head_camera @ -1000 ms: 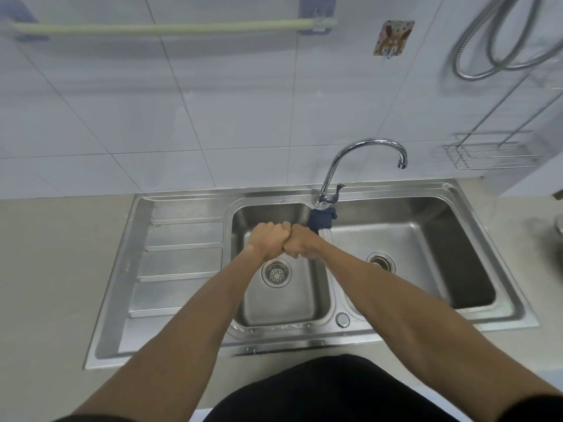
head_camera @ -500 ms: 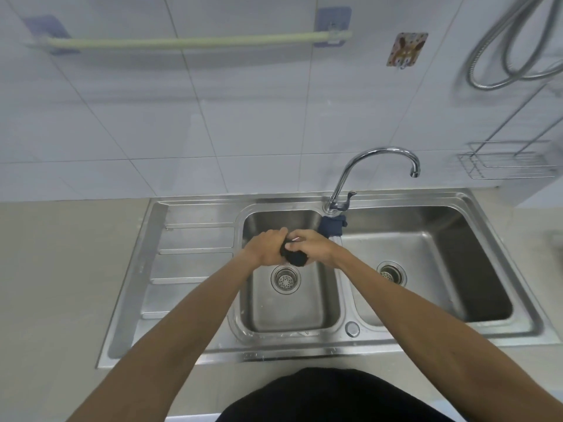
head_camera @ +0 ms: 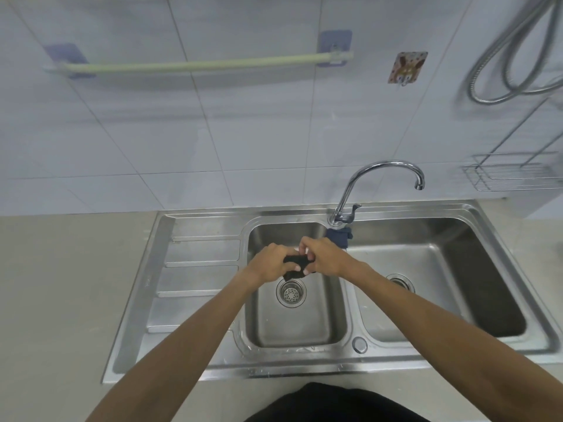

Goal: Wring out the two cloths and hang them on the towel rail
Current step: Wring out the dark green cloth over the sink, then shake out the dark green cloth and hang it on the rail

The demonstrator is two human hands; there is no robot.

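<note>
Left hand (head_camera: 272,264): over the left basin, fingers closed in a grip on one end of the black cloth (head_camera: 296,265).
Right hand (head_camera: 325,257): just beside the left, grip pinched on the other end of the same cloth, fingertips curled over its top edge.
Black cloth: bunched between the two hands, held in the air above the drain (head_camera: 291,293), a corner hanging down.
Blue cloth (head_camera: 338,236): draped over the divider between the basins, right at the foot of the tap (head_camera: 377,184).
Rail (head_camera: 198,64): on the tiled wall above, pale green, held by two stick-on hooks, bare.
Sink (head_camera: 201,254): steel, two basins, drainboard on the left, set in the grey surface (head_camera: 61,284).
</note>
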